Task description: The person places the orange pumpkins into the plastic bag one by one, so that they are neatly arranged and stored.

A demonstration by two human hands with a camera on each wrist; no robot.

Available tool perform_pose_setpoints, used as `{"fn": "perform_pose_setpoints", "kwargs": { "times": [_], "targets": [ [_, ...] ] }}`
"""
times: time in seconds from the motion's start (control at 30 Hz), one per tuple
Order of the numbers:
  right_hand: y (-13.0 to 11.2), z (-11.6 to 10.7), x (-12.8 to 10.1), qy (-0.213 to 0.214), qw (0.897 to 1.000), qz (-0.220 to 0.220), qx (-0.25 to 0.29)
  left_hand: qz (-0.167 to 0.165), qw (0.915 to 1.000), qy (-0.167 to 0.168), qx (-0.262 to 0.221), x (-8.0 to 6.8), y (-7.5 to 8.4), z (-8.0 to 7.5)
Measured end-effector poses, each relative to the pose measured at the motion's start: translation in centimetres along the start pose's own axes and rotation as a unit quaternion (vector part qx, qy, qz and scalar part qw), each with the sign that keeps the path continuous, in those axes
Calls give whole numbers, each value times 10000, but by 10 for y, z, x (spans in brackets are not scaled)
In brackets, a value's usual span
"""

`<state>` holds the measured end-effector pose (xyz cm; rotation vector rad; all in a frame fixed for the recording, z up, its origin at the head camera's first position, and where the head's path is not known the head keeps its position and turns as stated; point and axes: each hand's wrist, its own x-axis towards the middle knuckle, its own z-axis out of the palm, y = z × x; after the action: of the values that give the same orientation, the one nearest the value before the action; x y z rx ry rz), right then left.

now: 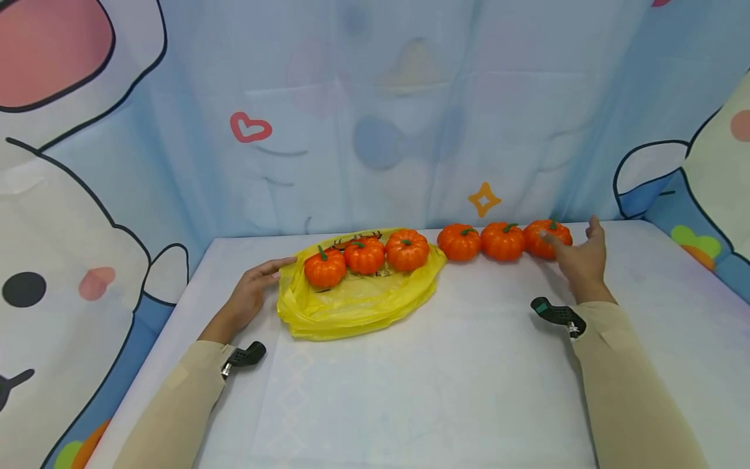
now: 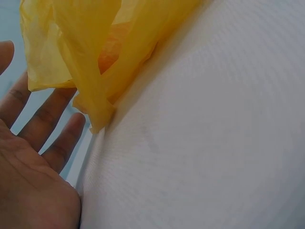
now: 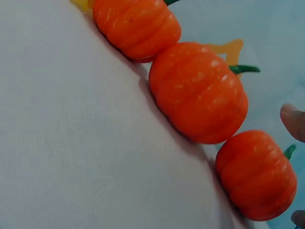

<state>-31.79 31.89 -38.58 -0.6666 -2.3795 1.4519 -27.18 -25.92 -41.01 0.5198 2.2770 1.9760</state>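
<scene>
- The right hand (image 1: 580, 257) is hovering with its fingers (image 1: 553, 239) spread and relaxed, gripping nothing; the fingertips are reaching just in front of the end pumpkin (image 1: 547, 238), and whether they are touching it cannot be told.
- In the right wrist view a fingertip (image 3: 294, 121) is showing at the frame's edge, close beside that end pumpkin (image 3: 257, 174) but apart from it.
- The left hand (image 1: 253, 293) is lying flat with its fingers (image 1: 278, 266) straight and loose, holding nothing; the fingertips are meeting the left edge of the yellow bag (image 1: 357, 303).
- In the left wrist view the fingers (image 2: 45, 117) are fanning out just under a hanging fold of the bag (image 2: 95, 57), with orange showing through the plastic.
- Three pumpkins are sitting on the bag in a row: one (image 1: 325, 267) nearest the left hand, one (image 1: 364, 255) in the middle, one (image 1: 407, 250) on the right.
- Three more are standing on the bare surface (image 1: 445, 384) in a touching line: one (image 1: 459, 241) just beside the bag, the next (image 1: 502, 241), then the end pumpkin by the right hand.
- All six are standing upright, green stems up, along the far side of the white surface.
- Both forearms are wearing beige sleeves (image 1: 629, 391), each with a small black device at the wrist (image 1: 559, 314).
- A cartoon-printed curtain (image 1: 375, 117) is hanging behind the surface.
</scene>
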Motion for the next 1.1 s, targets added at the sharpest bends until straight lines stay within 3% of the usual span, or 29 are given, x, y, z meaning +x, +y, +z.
{"fn": "perform_pose_setpoints", "kwargs": {
  "times": [0.37, 1.1],
  "targets": [
    [22, 5, 9, -449, 9987, -237, -105, -7, 10000, -19, 32, 0, 1, 0],
    [25, 15, 11, -348, 9975, -399, -469, -70, 10000, 8, 47, -1, 3, 2]
  ]
}}
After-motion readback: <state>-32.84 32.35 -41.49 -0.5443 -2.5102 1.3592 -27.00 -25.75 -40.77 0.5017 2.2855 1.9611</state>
